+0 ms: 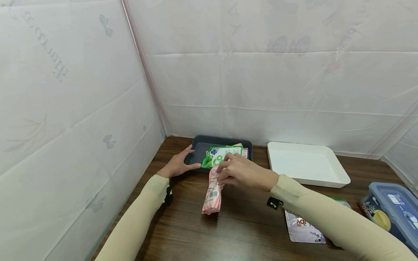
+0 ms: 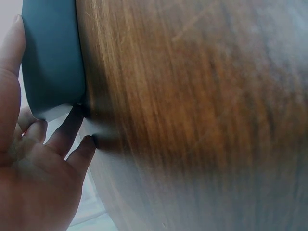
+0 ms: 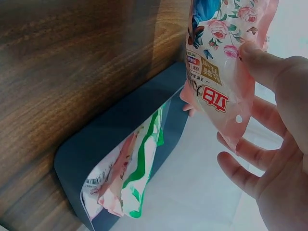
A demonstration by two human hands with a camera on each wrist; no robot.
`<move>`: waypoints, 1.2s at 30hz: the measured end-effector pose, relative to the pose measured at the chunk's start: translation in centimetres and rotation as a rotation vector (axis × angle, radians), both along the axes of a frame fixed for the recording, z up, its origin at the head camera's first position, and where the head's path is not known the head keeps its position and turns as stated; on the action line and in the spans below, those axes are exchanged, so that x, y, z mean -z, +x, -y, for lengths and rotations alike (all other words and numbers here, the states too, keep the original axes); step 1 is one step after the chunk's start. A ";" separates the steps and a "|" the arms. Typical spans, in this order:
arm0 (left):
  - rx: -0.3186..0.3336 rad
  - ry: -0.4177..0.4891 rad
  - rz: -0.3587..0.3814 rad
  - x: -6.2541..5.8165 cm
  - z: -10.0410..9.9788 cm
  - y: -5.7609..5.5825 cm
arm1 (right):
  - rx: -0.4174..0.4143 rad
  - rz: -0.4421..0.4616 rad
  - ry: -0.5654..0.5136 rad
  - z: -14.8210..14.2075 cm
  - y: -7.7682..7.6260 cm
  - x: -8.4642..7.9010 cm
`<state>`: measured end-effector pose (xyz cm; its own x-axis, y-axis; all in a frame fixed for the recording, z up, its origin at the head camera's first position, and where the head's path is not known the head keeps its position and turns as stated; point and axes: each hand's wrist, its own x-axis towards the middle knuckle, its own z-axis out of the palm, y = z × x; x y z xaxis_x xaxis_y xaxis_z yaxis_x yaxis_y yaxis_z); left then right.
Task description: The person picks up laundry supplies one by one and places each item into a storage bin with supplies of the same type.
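Observation:
My right hand pinches a pink pouch between thumb and fingers, above the table just in front of the dark grey tray. Roses and a red label show on this pouch in the right wrist view. Inside the tray lies a green and white pouch, with pink packaging partly hidden under it. At the tray's left near corner, my left hand spreads its thumb and fingers against the sides. The left wrist view shows these fingers fairly straight along the tray wall.
A shallow white tray stands at the back right. On the right lie a light purple pouch and a green-edged packet, both partly under my right forearm. A blue lidded container stands at the right edge. Fabric walls border the table.

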<state>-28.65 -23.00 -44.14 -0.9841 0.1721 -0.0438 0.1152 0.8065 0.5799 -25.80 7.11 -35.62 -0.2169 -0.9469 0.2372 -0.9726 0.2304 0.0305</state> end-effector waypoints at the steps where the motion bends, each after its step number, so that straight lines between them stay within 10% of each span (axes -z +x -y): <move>1: 0.001 -0.001 0.000 0.0 0.0 0.0 | -0.001 0.000 -0.004 0.0 -0.1 -0.1; 36: -0.009 -0.019 -0.016 0.2 -0.1 -0.1 | 0.059 0.002 -0.074 -0.4 -2.3 -1.6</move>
